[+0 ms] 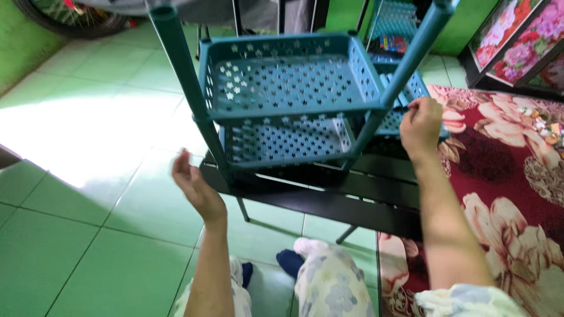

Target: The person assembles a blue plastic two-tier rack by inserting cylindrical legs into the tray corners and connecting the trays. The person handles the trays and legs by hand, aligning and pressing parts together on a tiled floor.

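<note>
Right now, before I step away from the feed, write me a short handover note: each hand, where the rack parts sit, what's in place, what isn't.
Left hand: open, palm up, touching nothing, just left of the rack's near left post.
Right hand: fingers pinched at the edge of the teal basket shelf by the right post.
Rack: two star-perforated teal baskets, upper basket and lower basket, sit on the posts, standing on a low black table.
In place: both front tiers.
Not in place: post tops are bare.

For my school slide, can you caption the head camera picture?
Right hand grips a teal plastic rack while left hand hovers open.
</note>
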